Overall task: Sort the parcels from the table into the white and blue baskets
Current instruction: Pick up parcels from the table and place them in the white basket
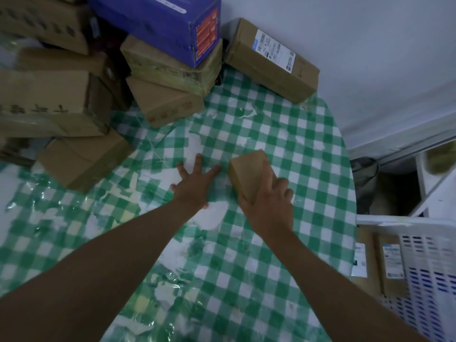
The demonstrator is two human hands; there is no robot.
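On the checked worktop (283, 255), right hand (267, 206) grips a small brown parcel (251, 172), left hand (195, 186) fingers spread flat; advise lifting it level toward the white basket (404, 222)

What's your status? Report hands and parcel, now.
Right hand grips small brown parcel. Left hand flat on tablecloth. White basket right, path clear.

Dim, bluish light; plain pale wall (370, 58) behind a table under a green-and-white checked plastic cloth (283, 134), a pale baseboard strip (394, 141) at the wall's foot, dark floor gap (394, 191) beyond the table's right edge.
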